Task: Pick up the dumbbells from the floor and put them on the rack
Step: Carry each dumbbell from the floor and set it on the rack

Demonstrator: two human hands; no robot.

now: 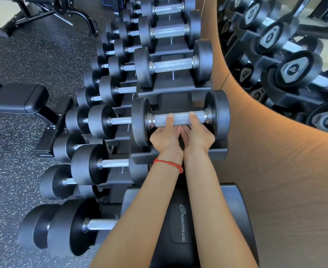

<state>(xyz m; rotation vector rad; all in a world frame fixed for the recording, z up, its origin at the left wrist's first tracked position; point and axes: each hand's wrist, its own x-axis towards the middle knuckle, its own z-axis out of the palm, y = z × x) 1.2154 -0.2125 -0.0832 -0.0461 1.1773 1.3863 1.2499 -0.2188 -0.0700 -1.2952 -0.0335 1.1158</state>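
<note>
Head view: both hands grip one dumbbell (180,118) from below by its knurled steel handle, the left hand (166,138) touching the right hand (199,137), thumbs curled over the bar. The dumbbell sits over a cradle on the top tier of the rack (178,153). At 12 o'clock more dumbbells fill the rack; at 9 o'clock lower tiers hold others above the speckled floor (14,171); a mirror (285,55) lies at 2 o'clock

Rack pad (178,225) reads NAUTILUS; mirrored dumbbell (292,69) perhaps 4.
</note>
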